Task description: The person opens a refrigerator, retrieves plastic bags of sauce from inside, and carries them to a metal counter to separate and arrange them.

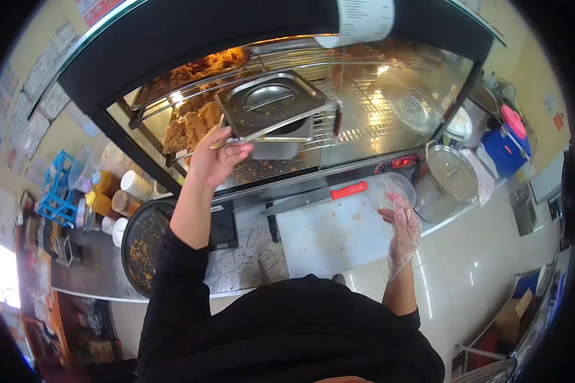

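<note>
My bare left hand (218, 158) is at the near left corner of a steel food pan (276, 150), inside the warming cabinet. Its fingers close around a thin metal handle (221, 145) at the edge of the pan's steel lid (271, 96); what the handle belongs to is hidden. The lid sits tilted over the pan. In a clear plastic glove, my right hand (402, 231) grips a clear round plastic bowl (399, 182) above the right end of a white cutting board (319, 239). A knife with a red handle (349, 189) lies along the board's far edge.
Fried chicken (186, 131) fills the cabinet's left side, beside wire racks (358, 124). A dark round tray (136, 246) with crumbs and several sauce bottles (99, 202) stand left. A large lidded steel pot (450, 175) stands right. A paper strip (365, 19) hangs above.
</note>
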Demonstrator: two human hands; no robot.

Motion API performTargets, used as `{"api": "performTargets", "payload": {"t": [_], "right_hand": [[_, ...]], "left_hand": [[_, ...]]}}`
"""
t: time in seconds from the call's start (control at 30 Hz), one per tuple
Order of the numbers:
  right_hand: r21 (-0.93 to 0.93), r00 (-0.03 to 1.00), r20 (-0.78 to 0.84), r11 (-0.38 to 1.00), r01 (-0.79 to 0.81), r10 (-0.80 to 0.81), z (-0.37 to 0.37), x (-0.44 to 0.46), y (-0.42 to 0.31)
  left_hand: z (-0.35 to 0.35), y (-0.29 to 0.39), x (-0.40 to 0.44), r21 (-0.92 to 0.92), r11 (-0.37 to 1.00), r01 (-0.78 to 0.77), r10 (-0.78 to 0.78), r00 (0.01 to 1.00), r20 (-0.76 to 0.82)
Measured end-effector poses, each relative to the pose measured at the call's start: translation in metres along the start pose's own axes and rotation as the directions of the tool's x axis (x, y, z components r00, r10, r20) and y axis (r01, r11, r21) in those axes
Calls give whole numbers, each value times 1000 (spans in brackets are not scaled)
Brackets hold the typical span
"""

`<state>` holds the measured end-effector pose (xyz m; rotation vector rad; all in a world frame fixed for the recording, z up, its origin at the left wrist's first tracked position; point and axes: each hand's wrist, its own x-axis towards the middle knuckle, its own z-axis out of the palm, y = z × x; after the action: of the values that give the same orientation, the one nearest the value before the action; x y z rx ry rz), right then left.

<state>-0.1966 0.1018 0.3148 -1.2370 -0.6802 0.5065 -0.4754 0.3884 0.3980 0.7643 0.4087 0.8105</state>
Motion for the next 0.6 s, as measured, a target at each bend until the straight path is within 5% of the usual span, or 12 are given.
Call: {"api": "performTargets", "payload": {"t": [0.2,0.43,0.53,0.6], "right_hand": [[-92,958,128,958,270,-257,60,11,-21],[-7,939,260,972,236,-226,79,22,-16],[-42,911,178,922,385,-372,97,43,-4],[-295,869,210,819,493,-448,108,63,-4]], "left_hand": [[16,-4,25,29,999,-43,42,999,25],[28,-2,60,24,996,-84,81,992,101],[25,-4,85,8,997,-72,71,988,136],[27,-3,92,53,992,-111,102,984,146]]}}
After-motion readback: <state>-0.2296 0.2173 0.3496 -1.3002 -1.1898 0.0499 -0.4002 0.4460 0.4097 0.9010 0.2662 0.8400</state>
